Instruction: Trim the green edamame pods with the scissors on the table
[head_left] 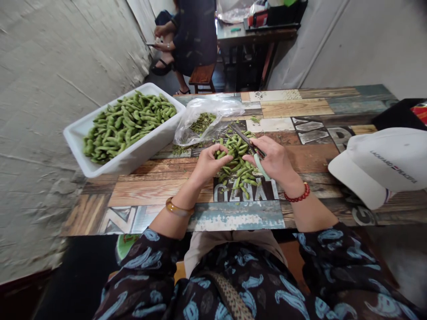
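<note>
Green bean pods (245,171) lie in a loose pile on the patterned table, between and beneath both hands. My left hand (211,163) is at the pile's left side, its thumb and fingers pinched round a green pod. Over the right side of the pile, my right hand (271,158) is closed on scissors (259,165) with a pale green handle; their dark blades point up and to the left. A white tub (133,155) full of pods stands at the left. Behind the pile, a clear plastic bag (213,109) holds small green trimmings.
A white cap (376,164) rests at the table's right side, before a dark object. Beyond the far edge, a person (196,35) sits near a wooden stool (202,75). Another table (256,38) stands behind. A rough pale wall borders the left side.
</note>
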Available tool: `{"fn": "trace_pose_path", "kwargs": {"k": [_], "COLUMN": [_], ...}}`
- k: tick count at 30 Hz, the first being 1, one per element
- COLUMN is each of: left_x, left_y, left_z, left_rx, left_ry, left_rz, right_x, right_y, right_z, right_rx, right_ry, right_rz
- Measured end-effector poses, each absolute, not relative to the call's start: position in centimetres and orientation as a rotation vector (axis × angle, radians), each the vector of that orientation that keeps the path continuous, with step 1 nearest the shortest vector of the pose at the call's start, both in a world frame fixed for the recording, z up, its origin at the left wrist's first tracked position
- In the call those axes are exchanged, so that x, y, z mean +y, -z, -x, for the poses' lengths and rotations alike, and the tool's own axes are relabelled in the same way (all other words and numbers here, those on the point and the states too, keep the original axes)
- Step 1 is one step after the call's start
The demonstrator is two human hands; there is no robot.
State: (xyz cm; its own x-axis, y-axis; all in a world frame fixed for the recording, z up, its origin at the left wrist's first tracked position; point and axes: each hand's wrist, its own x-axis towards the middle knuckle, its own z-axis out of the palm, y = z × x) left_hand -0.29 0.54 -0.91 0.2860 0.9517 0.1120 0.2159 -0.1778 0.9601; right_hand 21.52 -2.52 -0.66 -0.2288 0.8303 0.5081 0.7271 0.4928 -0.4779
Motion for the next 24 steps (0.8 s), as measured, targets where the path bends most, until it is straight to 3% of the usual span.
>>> {"fn": "trace_pose_path", "kwargs": {"k": [6,24], "left_x": [0.4,0.0], "left_y": [0.3,1.0], "left_z": [1.0,0.6], "left_rx": [1.002,0.954], "left_ry": [-1.008,-1.031], "left_rz": [-1.158,-1.255], "right_x": [-2.5,-3.1], "right_y": [1.0,0.6], "right_z": [-21.4,-20.3], "right_rx": [-2.071,-2.211], "right_ry": [-0.250,-0.395], "right_rz": [1.224,1.171]}}
